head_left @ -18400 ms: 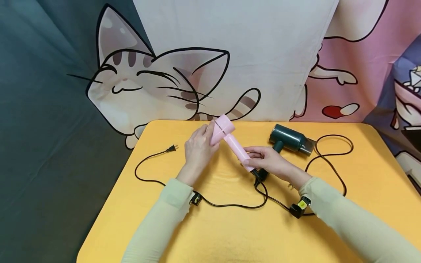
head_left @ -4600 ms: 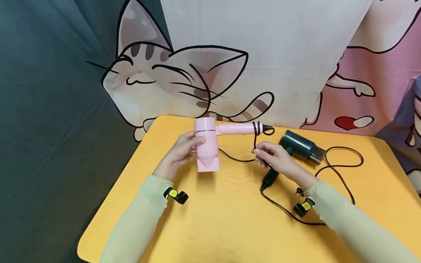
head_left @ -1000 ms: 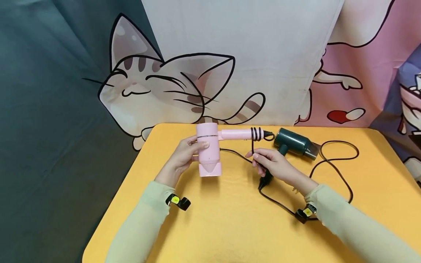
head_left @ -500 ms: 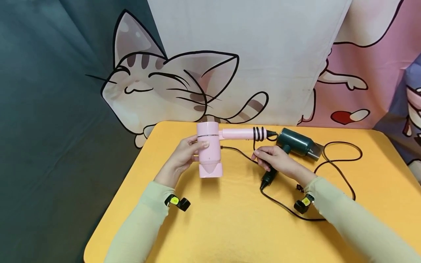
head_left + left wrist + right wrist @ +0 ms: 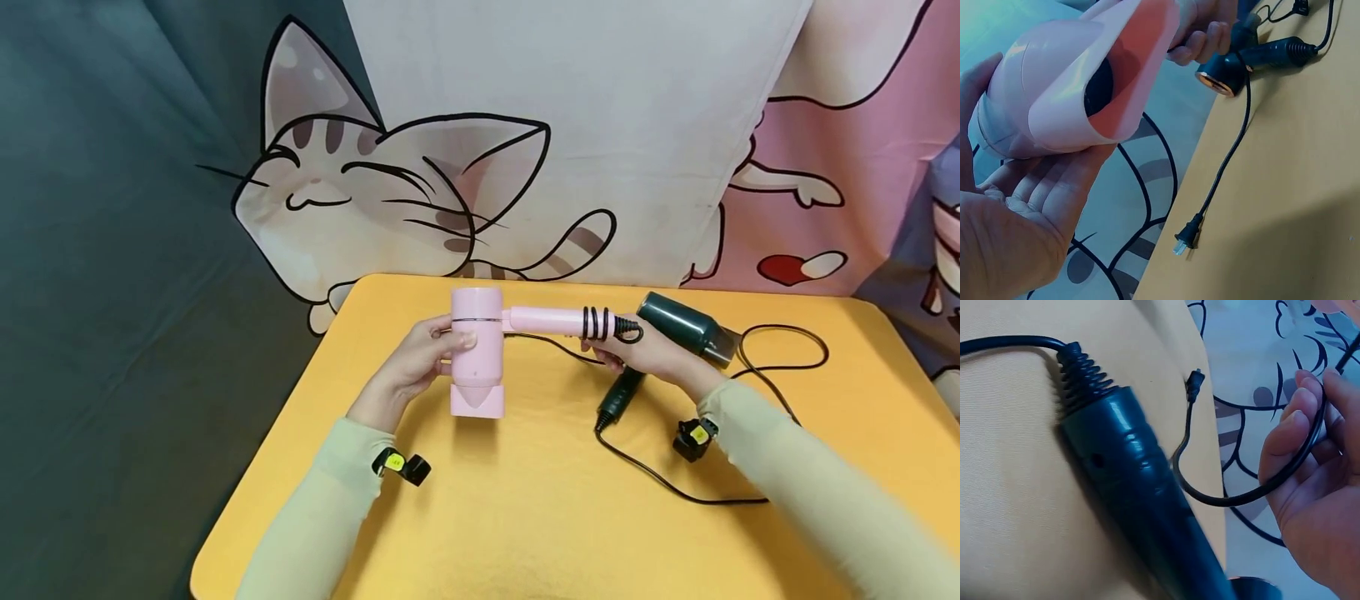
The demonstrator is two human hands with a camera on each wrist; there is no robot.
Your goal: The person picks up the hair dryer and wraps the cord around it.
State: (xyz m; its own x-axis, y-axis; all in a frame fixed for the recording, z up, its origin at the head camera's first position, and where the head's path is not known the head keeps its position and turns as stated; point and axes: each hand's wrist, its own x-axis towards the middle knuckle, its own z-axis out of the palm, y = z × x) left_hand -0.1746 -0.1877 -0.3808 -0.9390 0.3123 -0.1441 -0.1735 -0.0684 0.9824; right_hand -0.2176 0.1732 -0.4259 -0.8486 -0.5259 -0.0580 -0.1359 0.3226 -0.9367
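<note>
My left hand (image 5: pixel 411 362) grips the barrel of a pink hair dryer (image 5: pixel 477 358), held up over the table with its nozzle toward me and its handle pointing right. Several turns of black power cord (image 5: pixel 596 323) circle the end of that handle. Behind the handle, my right hand (image 5: pixel 654 350) pinches the running cord, its fingers partly hidden in the head view. The right wrist view shows the cord (image 5: pixel 1300 453) between thumb and fingers. The cord's free end, with a two-pin plug (image 5: pixel 1190 231), lies on the table in the left wrist view.
A dark green hair dryer (image 5: pixel 678 323) lies at the right, partly behind my right hand, its handle (image 5: pixel 619 398) toward me. Its own cord (image 5: pixel 667 485) loops across the right side of the yellow table (image 5: pixel 525 517). A printed cat curtain (image 5: pixel 420 183) hangs behind.
Over the longer span the pink dryer turned and cord turns appeared round its handle. In the last half second my right hand moved from in front of the handle up behind it, still with the cord.
</note>
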